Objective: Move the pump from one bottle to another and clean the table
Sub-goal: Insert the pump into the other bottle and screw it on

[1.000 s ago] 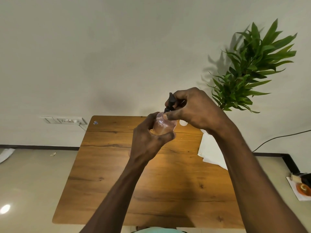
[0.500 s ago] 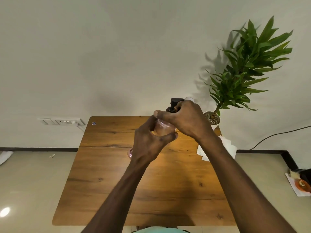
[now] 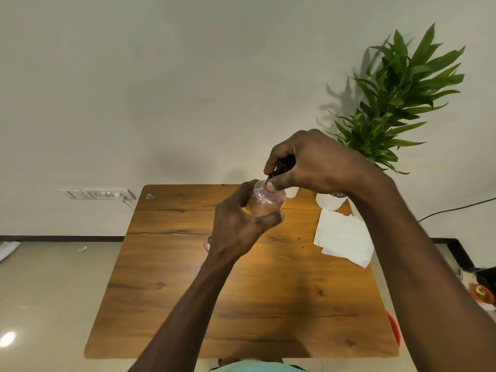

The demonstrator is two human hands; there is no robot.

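Mid-frame, above the surface (image 3: 241, 304): left hand (image 3: 236, 226) gripped pink bottle (image 3: 265, 201), steadying it; right hand (image 3: 308, 162) pinched black pump (image 3: 277, 169) at its neck, likely twisting.

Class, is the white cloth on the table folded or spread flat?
Folded, loosely: the white cloth shows overlapping layers with offset edges, lying on the table.

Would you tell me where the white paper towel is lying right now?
The white paper towel lies on the table's far right side, just in front of the white plant pot.
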